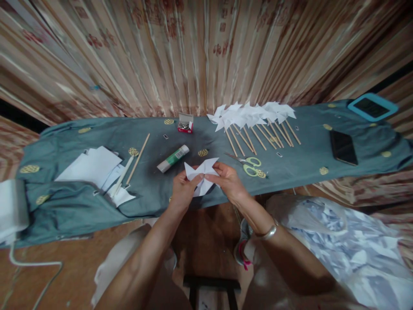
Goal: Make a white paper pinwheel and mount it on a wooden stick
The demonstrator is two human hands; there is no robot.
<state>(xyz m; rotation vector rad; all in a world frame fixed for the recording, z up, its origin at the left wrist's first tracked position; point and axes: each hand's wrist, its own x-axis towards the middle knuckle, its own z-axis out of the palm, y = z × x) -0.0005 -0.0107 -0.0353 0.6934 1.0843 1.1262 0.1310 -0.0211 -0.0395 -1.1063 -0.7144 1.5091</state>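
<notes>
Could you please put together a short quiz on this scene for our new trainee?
1. What do the left hand and the right hand hold between them?
2. True or false: the small red box stands with its lid raised.
3. Which of these lies nearest the right hand?
a) the black phone
b) the green-handled scissors
c) the small red box

Key: 1. a piece of folded white paper; 2. true; 3. b.
</notes>
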